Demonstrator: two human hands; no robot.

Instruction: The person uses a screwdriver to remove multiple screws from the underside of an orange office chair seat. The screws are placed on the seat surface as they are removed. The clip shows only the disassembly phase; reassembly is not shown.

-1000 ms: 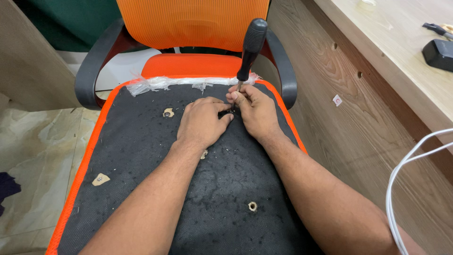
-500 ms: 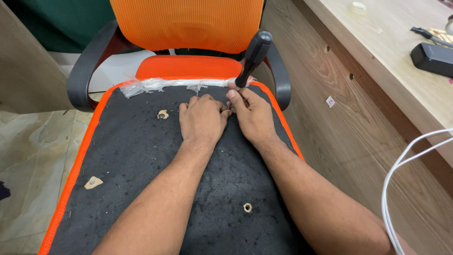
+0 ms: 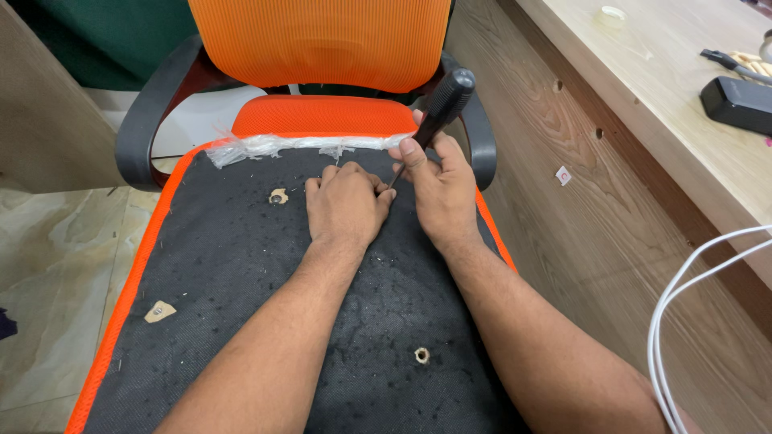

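While both forearms reach up from the lower edge of the frame, the left hand lies curled and holding nothing on the black seat underside near the centre. Just right of it, touching, the right hand grips a black-handled screwdriver. The handle rises tilted toward the upper right, before the orange backrest, and its tip is hidden between the hands.

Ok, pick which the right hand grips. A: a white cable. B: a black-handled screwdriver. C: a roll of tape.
B: the right hand wraps the black-handled screwdriver, its tip angled down beside the left hand on the black seat underside.
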